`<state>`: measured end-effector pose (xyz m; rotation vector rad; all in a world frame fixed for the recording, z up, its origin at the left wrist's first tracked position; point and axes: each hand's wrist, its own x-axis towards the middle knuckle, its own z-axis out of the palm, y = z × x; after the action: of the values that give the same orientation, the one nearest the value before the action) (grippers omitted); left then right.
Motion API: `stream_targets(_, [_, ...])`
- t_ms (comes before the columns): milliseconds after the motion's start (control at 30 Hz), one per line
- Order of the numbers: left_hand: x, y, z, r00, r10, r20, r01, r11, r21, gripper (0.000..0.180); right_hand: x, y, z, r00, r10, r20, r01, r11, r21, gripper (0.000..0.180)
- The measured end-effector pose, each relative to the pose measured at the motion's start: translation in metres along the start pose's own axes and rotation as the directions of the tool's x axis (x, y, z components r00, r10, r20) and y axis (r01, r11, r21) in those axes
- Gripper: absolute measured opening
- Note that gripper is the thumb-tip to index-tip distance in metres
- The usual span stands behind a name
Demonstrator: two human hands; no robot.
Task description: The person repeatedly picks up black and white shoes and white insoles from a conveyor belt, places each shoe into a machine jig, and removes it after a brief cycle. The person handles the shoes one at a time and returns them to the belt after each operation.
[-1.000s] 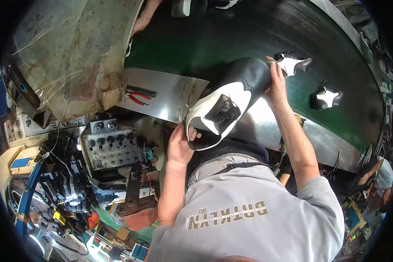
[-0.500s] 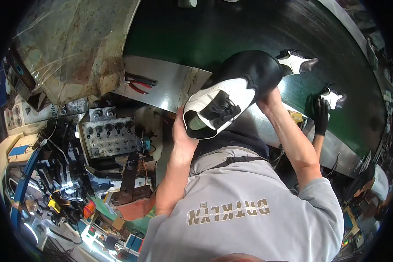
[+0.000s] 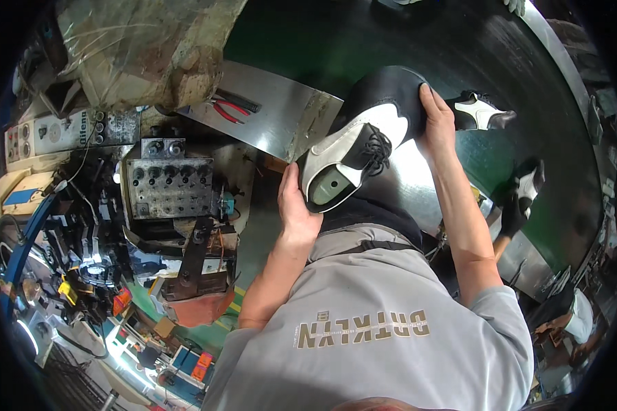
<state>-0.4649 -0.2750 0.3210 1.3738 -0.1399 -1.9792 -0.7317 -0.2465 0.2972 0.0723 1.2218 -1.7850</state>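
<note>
I hold a black-and-white lace-up shoe (image 3: 363, 137) up in front of me with both hands. My left hand (image 3: 295, 205) grips its heel end, where the opening shows a grey insole. My right hand (image 3: 435, 116) is spread over the black toe. The shoe lies tilted, toe toward the upper right, above the metal plate (image 3: 274, 113) and the edge of the green conveyor belt (image 3: 363, 41).
Two more black-and-white shoes (image 3: 480, 113) (image 3: 529, 181) lie on the belt to the right. A co-worker's black-gloved hand (image 3: 511, 218) is at the lower one. Red-handled pliers (image 3: 230, 109) lie on the plate. A machine with knobs (image 3: 168, 188) and cables stands at my left.
Both hands keep hold of the shoe, which has turned slightly with my right hand spreading further over the toe. A gloved hand has come in beside the right-hand shoe on the belt.
</note>
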Motion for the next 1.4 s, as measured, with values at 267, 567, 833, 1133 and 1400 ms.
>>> stream_targets(267, [-0.035,0.009,-0.029,0.847,-0.311,0.430,0.215,0.942,0.259,0.044,0.001,0.002,0.040,0.958,0.217,0.186,-0.168,0.955,-0.246,0.026])
stream_targets(567, [-0.052,0.056,-0.034,0.944,0.276,0.184,-0.330,0.825,0.458,0.038,-0.030,0.061,0.128,0.813,0.421,0.402,-0.271,0.885,-0.379,0.024])
stream_targets(833, [-0.102,0.120,-0.125,0.788,0.598,-0.147,-0.523,0.776,0.352,0.033,-0.120,0.162,0.265,0.735,0.410,0.539,-0.150,0.875,-0.461,0.028])
stream_targets(1133, [-0.204,0.244,-0.237,0.592,0.729,-0.345,-0.703,0.676,0.222,0.032,-0.274,0.248,0.426,0.486,0.394,0.780,-0.019,0.897,-0.441,0.043])
stream_targets(1400, [-0.258,0.327,-0.309,0.548,0.714,-0.436,-0.827,0.543,-0.149,0.034,-0.344,0.339,0.478,0.317,0.486,0.814,-0.057,0.867,-0.496,0.037])
